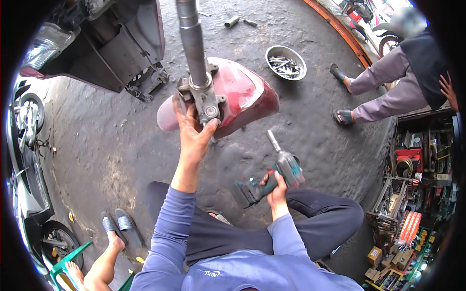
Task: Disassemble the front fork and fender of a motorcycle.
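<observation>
A grey metal motorcycle front fork stands upright, its thick tube rising toward me from a cast bracket. Under and beside that bracket lies a scuffed red fender. My left hand is closed round the bracket's near side, thumb against the area of a bolt. In my right hand is a teal-and-black cordless impact wrench with a long socket on its nose. The socket points up and left, apart from the fork. Some blur covers the wrench.
A metal bowl of tools sits beyond the fender. A loose metal tube lies farther off. Scooter bodywork stands far left. A person's legs are at right, above tool racks; another person's leg is lower left.
</observation>
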